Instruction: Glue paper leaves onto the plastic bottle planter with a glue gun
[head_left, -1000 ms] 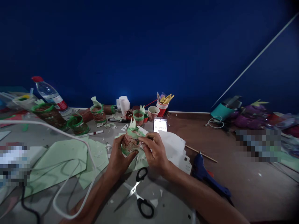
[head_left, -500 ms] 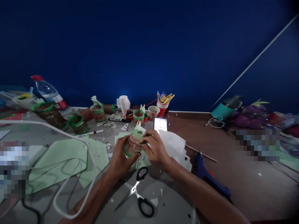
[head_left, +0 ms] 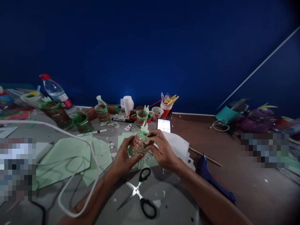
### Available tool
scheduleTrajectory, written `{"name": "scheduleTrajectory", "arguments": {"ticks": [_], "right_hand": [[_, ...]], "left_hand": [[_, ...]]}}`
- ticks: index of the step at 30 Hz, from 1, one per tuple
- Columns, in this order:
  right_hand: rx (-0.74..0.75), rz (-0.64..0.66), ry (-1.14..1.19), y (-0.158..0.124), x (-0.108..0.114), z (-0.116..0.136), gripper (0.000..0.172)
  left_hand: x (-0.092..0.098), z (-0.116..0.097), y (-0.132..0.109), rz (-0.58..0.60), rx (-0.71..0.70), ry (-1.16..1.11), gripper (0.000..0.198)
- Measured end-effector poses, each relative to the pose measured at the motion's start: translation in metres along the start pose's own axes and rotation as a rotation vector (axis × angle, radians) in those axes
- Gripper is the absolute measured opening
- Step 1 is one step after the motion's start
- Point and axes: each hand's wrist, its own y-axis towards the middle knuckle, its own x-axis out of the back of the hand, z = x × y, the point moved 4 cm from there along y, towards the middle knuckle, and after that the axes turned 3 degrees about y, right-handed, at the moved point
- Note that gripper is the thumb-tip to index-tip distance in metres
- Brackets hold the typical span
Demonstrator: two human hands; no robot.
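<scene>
The curled left hand holds a round, bumpy brown-and-green pot with pale pointy bits on top, over the grey worktop; the bent right hand touches it, can't tell if gripping; behind, a dark blue wall

Held container: mottled brown, green; scissor handles black; glue gun blue; paper sheet pale green.

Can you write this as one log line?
left hand: holds brown-green cup | right hand: touches cup's side | scissors: open on table
</scene>
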Motion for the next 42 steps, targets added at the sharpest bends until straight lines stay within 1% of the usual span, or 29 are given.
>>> {"name": "scheduleTrajectory", "arguments": {"ticks": [8, 16, 21, 24, 26, 30, 33, 35, 37, 39, 42], "right_hand": [[0.031, 0.001, -0.025, 0.000, 0.002, 0.005, 0.015], [0.082, -0.026, -0.045, -0.003, 0.005, 0.007, 0.019], [0.108, -0.020, -0.051, -0.003, 0.005, 0.008, 0.020], [0.109, -0.011, -0.049, -0.002, 0.007, 0.012, 0.020], [0.112, -0.024, -0.028, -0.002, 0.011, 0.018, 0.020], [0.125, -0.123, 0.015, -0.001, 0.032, 0.036, 0.019], [0.104, -0.149, 0.093, 0.001, 0.041, 0.039, 0.021], [0.076, -0.120, 0.165, 0.003, 0.038, 0.034, 0.023], [0.064, -0.092, 0.193, 0.005, 0.032, 0.028, 0.024], [0.080, -0.068, 0.173, 0.007, 0.025, 0.023, 0.022], [0.117, -0.041, 0.108, 0.011, 0.016, 0.018, 0.021]], "left_hand": [[0.001, 0.001, 0.001, 0.030, 0.063, -0.087, 0.063], [-0.002, 0.002, 0.001, 0.079, 0.111, -0.235, 0.058], [-0.004, 0.003, 0.002, 0.074, 0.152, -0.281, 0.057], [-0.005, 0.007, 0.004, 0.096, 0.150, -0.321, 0.055], [-0.003, 0.011, 0.007, 0.087, 0.160, -0.309, 0.051], [0.008, 0.020, 0.012, -0.041, 0.210, -0.208, 0.046], [0.012, 0.014, 0.013, -0.116, 0.133, 0.011, 0.053], [0.010, 0.007, 0.011, -0.130, 0.061, 0.158, 0.056], [0.007, 0.001, 0.008, -0.122, -0.010, 0.287, 0.055], [0.003, -0.002, 0.005, -0.107, -0.075, 0.397, 0.054], [0.000, -0.003, 0.001, -0.084, -0.144, 0.506, 0.057]]}}
